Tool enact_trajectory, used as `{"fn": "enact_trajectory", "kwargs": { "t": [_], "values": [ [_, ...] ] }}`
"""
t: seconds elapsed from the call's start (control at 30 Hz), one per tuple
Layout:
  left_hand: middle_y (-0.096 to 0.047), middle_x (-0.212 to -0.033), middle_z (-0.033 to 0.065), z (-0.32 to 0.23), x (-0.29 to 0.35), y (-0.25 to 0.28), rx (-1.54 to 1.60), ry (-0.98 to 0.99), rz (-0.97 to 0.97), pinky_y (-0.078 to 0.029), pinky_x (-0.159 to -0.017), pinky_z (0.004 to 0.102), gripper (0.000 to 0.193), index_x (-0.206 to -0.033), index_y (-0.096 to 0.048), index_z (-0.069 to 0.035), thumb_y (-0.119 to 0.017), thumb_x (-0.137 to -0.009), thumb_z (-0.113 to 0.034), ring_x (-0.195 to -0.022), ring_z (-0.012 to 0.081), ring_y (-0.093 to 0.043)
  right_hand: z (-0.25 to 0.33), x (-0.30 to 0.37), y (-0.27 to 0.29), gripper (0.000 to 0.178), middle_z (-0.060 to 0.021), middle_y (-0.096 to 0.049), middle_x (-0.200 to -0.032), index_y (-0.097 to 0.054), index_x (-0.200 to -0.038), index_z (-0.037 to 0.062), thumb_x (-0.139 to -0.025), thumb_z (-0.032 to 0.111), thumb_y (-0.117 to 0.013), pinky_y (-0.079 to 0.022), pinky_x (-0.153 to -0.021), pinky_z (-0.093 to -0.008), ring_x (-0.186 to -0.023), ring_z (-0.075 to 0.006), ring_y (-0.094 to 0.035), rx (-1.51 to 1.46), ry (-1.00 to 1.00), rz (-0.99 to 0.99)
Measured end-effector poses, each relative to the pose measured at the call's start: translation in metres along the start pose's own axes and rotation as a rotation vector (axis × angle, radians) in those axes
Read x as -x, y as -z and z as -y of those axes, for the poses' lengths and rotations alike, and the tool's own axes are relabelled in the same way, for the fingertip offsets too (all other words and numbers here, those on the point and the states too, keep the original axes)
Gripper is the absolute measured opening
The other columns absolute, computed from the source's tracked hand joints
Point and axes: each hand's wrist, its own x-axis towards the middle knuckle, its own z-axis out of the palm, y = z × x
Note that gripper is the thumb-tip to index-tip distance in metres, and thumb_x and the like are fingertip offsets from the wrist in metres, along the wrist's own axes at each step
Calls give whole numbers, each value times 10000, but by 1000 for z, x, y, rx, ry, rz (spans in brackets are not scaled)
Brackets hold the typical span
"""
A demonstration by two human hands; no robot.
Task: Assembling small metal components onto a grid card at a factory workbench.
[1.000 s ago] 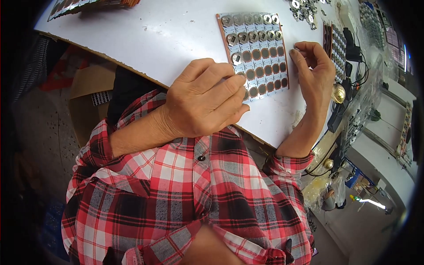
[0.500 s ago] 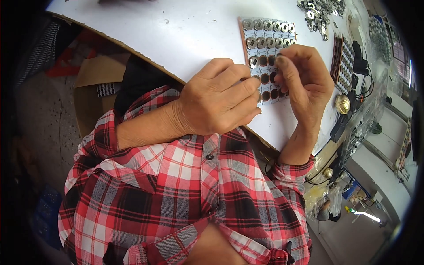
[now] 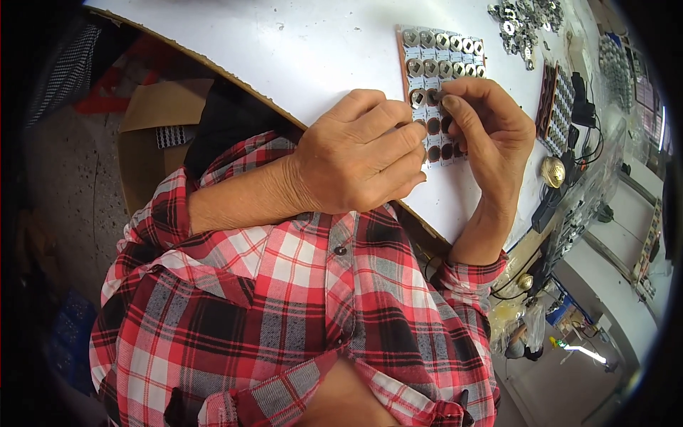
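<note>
From where I stand, the work sits at the upper right of the frame: a pale sheet of joined boards [image 3: 436,54] lying flat on the white bench [image 3: 299,53], partly covered by both hands. Its two top rows are filled, six silvery metal clips [image 3: 427,38] to each. In the third row the leftmost place has a clip too, while the place just beside it shows a bare dark spot [image 3: 432,97]. The two lower rows show only dark spots where I can see them. I'd judge it somewhat short of half covered, though the right-hand places of the lower rows are hidden.

The left hand [image 3: 359,156] is loosely curled at the sheet's left edge; its fingertips are hidden, so I cannot tell whether it grips anything. The right hand [image 3: 504,146] is over the third row, thumb and forefinger almost meeting, other fingers bent in. Whether a clip is pinched there, I cannot tell.

At the upper right lies a heap of loose clips [image 3: 518,30], plenty by the look of it. Below that, toward the right, stand more populated boards [image 3: 560,107], near a rounded brass-coloured piece [image 3: 553,172].
</note>
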Motion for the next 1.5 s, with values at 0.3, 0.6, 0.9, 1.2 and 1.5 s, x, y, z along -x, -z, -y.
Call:
{"fn": "enact_trajectory", "kwargs": {
  "t": [0.3, 0.6, 0.9, 1.2, 1.5],
  "values": [
    [-705, -1036, 57, -1, -2, 1, 1, 14, 12, -523, -837, 395, 345, -890, -720, -43, -835, -612, -212, -998, 238, -670, 9, 4, -7, 139, -10, -729, -864, -760, -1054, 13, -923, -16, -726, -508, -608, -200, -714, -57, -642, 33, -25, 2],
    [-703, -1020, 55, -2, -6, 2, 29, 35, 46, -515, -842, 402, 355, -895, -720, -39, -843, -598, -190, -1007, 243, -669, -7, 0, -2, 154, 1, -683, -895, -751, -1066, -25, -913, -42, -736, -457, -628, -174, -760, -46, -614, 132, 194, 40],
    [-668, -928, 74, -3, -8, 0, 43, 41, 5, -515, -795, 395, 271, -843, -682, -26, -804, -637, -154, -958, 260, -664, -8, 4, -14, 227, -52, -652, -836, -761, -1057, -13, -849, -99, -727, -459, -608, -227, -717, -97, -605, 348, 415, -16],
    [-636, -895, 59, -3, -9, -4, 22, 52, -42, -509, -810, 387, 230, -787, -641, -46, -780, -647, -163, -946, 243, -649, -9, 2, -7, 210, 24, -658, -887, -735, -1085, -6, -880, -39, -765, -477, -630, -198, -718, -33, -565, 54, 84, 4],
    [-639, -904, 69, -2, -10, -2, 22, 51, -31, -519, -819, 390, 215, -787, -639, -36, -766, -645, -135, -960, 249, -649, -12, -2, -9, 135, 19, -693, -839, -726, -1016, -2, -891, -22, -772, -461, -655, -177, -734, -26, -587, 138, 132, 6]
  ]
}}
